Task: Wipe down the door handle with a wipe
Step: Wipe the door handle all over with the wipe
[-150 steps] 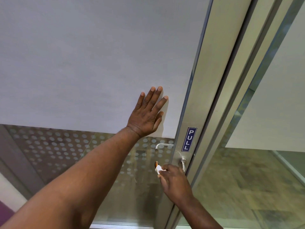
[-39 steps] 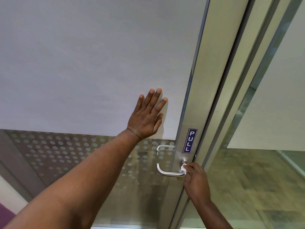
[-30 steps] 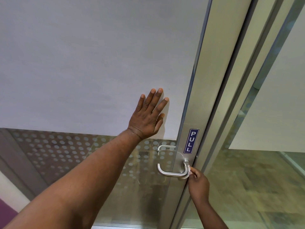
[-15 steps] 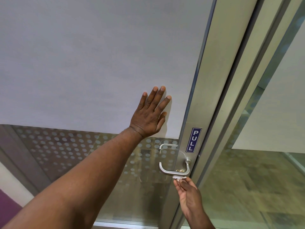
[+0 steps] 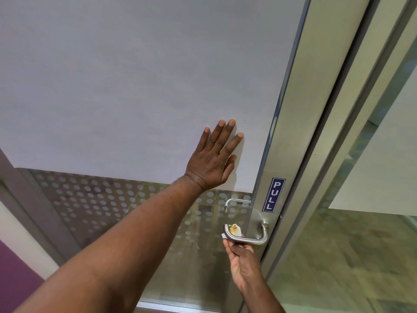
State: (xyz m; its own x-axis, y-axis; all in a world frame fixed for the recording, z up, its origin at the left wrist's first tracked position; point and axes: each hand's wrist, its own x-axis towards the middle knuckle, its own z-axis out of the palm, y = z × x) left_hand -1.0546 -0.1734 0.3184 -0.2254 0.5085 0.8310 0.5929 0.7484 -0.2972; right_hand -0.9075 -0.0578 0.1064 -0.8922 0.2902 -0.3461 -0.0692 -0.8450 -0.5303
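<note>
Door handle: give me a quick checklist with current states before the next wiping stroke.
1. Wipe in the right hand: ok, pinched.
2. Wipe against the door handle: ok, at its free end, from beneath.
3. Left hand flat on the door panel, bracing: ok.
4. Wipe clean: not ok, yellow-brown stain showing.
5. Handle's base near the frame unobstructed: ok.
6. Handle fully wiped: cannot tell.

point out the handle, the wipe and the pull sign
handle point(image 5: 248, 240), head view, on the lower horizontal bar
wipe point(image 5: 234, 230), head view, on the stained fold behind the bar's free end
pull sign point(image 5: 273, 194), head view, on its lettering
</note>
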